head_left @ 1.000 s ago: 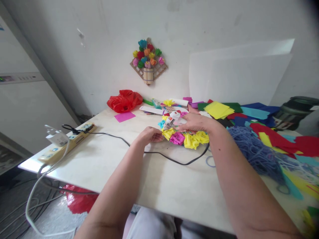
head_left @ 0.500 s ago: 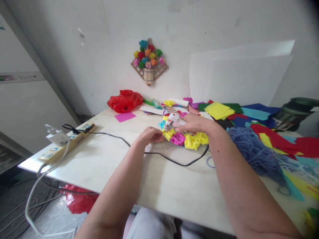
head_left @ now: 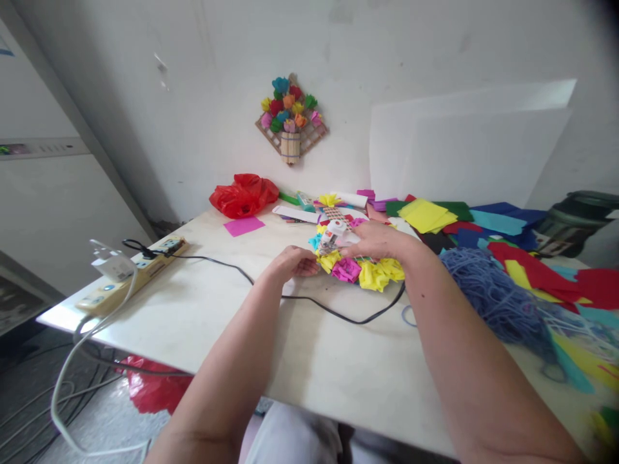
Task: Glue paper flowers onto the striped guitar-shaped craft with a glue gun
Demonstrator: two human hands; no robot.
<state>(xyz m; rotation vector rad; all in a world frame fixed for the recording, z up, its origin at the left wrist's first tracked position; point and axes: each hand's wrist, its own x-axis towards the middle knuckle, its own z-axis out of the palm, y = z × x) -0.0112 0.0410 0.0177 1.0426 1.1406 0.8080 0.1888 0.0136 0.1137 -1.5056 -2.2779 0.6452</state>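
Vase: I see one stick vase (head_left: pixel 291 148) on its lattice (head_left: pixel 313 136) on the wall, holding about fourteen paper flowers (head_left: pixel 289 102) in teal, green, red, yellow, orange and pink
Bags: two red ones; one crumpled bag (head_left: pixel 244 195) at the back of the table (head_left: pixel 184 309), another bag (head_left: pixel 157 390) low beyond its front edge; I can't tell what either contains
Flask: one, dark (head_left: pixel 565 225), at the far right; contents hidden from me
Strip: one power strip (head_left: pixel 157 261) at the left, bearing one white charger (head_left: pixel 115 267) and one black plug (head_left: pixel 146 251)
Flower piece: one (head_left: pixel 345 270), mid-table between the hands, its near edge showing several yellow blooms, one magenta, and light blue at the left
Left hand: the fingers of the left hand (head_left: pixel 297 262) curl in at the piece's left edge; I can't tell whether they pinch it
Right hand: the right hand (head_left: pixel 380 240) reaches over the piece, fingers extended beside one white tool (head_left: pixel 333 233); I can't tell whether it grips anything
Yarn: one blue heap (head_left: pixel 493 293), right of the right forearm
Magenta sheet: one (head_left: pixel 244 225), in front of the crumpled bag
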